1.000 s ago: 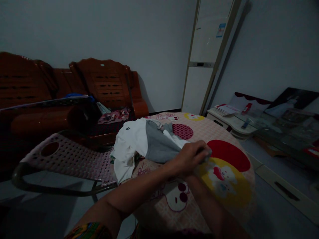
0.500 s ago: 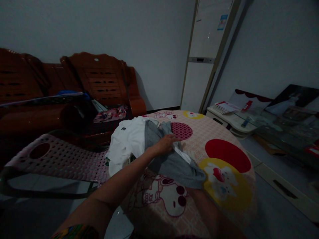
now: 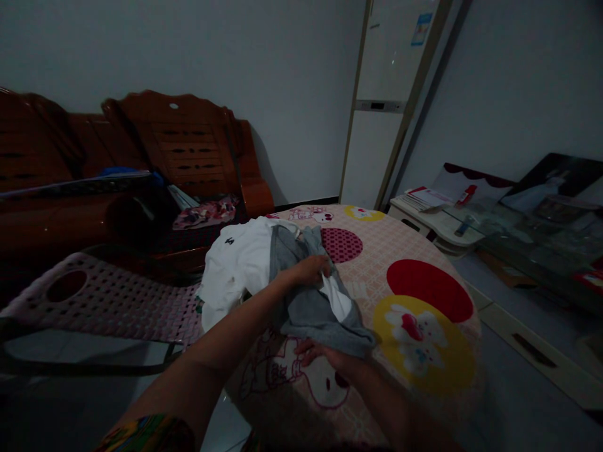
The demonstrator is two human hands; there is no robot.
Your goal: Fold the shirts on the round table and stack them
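Note:
A grey garment [image 3: 311, 307] with a white lining lies on the round table [image 3: 424, 326], which has a pink checked cloth with cartoon prints. My left hand [image 3: 311, 270] rests on the garment's upper part, fingers closed in a pinch on the fabric. At the garment's near edge my right hand [image 3: 325, 356] has its fingers tucked under the grey hem. A white shirt [image 3: 238, 267] with a small dark logo lies to the left, draped over the table's edge.
A pink woven lounge chair [image 3: 103, 301] stands left of the table. Dark wooden seats [image 3: 188, 150] line the back wall. A tall white air conditioner [image 3: 384, 100] stands in the corner. A low cabinet [image 3: 438, 220] with papers sits at the right.
My hands were together at the garment's right end; the left then moved back to its upper part. The right hand has come out at the near hem, and the grey cloth now lies bunched closer.

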